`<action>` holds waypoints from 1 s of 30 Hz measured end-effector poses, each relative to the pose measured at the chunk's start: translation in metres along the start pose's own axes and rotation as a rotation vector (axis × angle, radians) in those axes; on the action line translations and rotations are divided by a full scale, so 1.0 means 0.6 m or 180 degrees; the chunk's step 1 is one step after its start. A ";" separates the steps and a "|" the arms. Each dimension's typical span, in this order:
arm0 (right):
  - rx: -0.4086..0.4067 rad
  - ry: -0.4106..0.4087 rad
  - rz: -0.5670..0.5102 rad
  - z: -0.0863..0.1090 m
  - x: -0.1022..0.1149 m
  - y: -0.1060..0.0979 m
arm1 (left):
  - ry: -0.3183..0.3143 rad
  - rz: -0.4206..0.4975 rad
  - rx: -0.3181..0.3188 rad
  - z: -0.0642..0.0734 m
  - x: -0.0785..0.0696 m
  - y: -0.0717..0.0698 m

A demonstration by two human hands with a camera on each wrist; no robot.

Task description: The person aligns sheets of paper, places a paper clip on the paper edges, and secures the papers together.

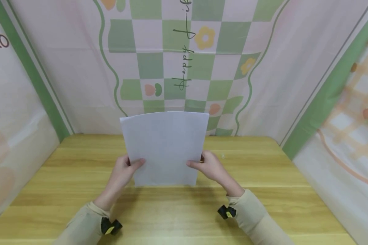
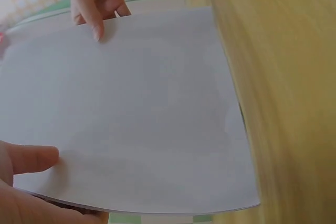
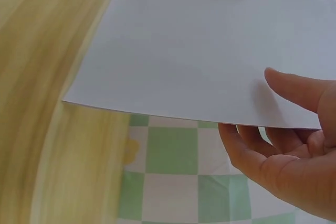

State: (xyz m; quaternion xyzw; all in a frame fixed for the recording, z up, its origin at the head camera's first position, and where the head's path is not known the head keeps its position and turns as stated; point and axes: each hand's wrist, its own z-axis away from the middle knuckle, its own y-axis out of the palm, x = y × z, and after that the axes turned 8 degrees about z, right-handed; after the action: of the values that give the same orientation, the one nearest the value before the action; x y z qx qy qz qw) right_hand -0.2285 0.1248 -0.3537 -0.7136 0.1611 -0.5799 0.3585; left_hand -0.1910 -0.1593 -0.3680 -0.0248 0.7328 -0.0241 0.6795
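Blank white paper [image 1: 165, 146] stands nearly upright over the table, its top edge bowed slightly upward and its lower edge close to the wood. My left hand [image 1: 126, 170] grips its left side, thumb flat on the near face and fingers behind. On the opposite side my right hand [image 1: 211, 166] holds it the same way. In the right wrist view, the right hand's fingers [image 3: 247, 148] curl beneath the paper's edge while the thumb presses on top. The left thumb [image 2: 34, 158] lies on the sheet in the left wrist view; most of that hand's fingers are hidden behind the paper.
A wood-grain table [image 1: 171, 214] spreads under both arms. One tiny pale item [image 1: 223, 156] lies on it beyond the right hand. Behind hangs a green-and-white checked cloth [image 1: 178, 64], with printed cloth on both sides. Each sleeve carries a small black device [image 1: 110, 226] at the wrist.
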 end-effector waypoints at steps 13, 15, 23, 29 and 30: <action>-0.0200 -0.0090 -0.0067 -0.008 0.016 -0.013 | 0.0117 0.0067 -0.0063 -0.007 -0.021 -0.003; -0.0201 -0.0124 -0.0091 -0.009 0.018 -0.014 | 0.0126 0.0081 -0.0075 -0.006 -0.023 -0.002; -0.0227 -0.0159 -0.0069 -0.011 0.027 -0.021 | 0.0206 0.0048 -0.0057 -0.007 -0.028 -0.004; -0.0325 -0.0186 -0.0045 -0.014 0.035 -0.025 | 0.0215 0.0126 -0.0125 -0.008 -0.035 -0.003; -0.0349 -0.0188 -0.0071 -0.015 0.037 -0.026 | 0.0230 0.0145 -0.0144 -0.008 -0.038 -0.002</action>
State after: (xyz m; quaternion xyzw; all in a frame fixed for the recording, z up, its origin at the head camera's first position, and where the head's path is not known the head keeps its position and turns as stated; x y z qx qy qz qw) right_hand -0.2337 0.1183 -0.3261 -0.7507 0.1740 -0.5528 0.3170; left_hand -0.1943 -0.1591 -0.3449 -0.0226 0.7576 0.0070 0.6522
